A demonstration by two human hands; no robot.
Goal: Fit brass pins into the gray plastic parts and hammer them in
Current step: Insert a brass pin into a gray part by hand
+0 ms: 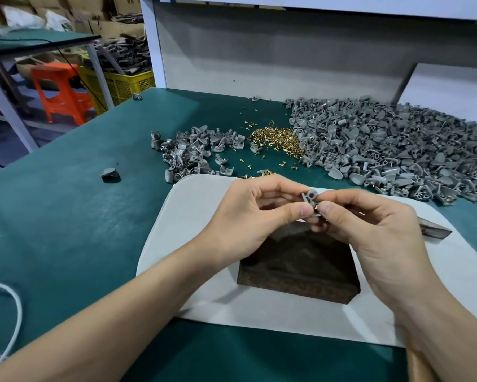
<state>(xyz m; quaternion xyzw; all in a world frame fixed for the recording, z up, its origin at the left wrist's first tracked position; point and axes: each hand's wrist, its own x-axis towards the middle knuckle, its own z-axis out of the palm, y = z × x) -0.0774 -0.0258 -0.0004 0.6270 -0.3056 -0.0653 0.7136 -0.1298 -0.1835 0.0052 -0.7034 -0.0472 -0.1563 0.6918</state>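
Green bench mat (66, 216), cluttered storeroom (52, 28) behind; left hand (248, 216) and right hand (375, 232) fingers pinching gray part (310, 199).

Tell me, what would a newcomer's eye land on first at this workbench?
First, the huge heap of gray plastic parts sprawling over the right of the green table, with a glinting pile of brass pins at its left edge. Then, up close in the middle, the left hand and right hand pinching one gray part between them above a dark block on a white board.
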